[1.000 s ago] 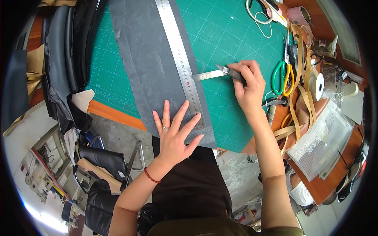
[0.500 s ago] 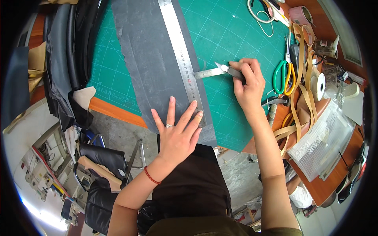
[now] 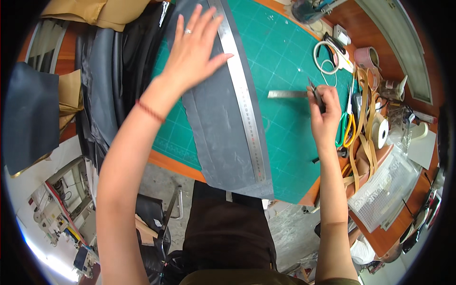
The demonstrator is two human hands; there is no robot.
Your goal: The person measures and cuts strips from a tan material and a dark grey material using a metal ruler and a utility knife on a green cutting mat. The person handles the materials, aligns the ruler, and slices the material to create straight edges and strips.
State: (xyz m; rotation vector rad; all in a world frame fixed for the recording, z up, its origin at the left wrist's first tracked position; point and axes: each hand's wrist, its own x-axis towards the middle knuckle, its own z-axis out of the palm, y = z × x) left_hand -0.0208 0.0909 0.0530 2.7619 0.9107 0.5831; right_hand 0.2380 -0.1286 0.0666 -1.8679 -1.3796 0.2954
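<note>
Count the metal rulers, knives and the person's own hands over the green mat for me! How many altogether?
Metal rulers: 2 (long ruler, short ruler)
Knives: 1 (dark knife)
Hands: 2 (left hand, right hand)
Total: 5

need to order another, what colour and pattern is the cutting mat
The cutting mat is green with a thin, pale grid; it shows best in the head view.

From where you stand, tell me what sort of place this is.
Probably a leather or fabric workshop: a green cutting mat lies under a gray sheet with a metal ruler on it, and folded dark material drapes at the left.
</note>
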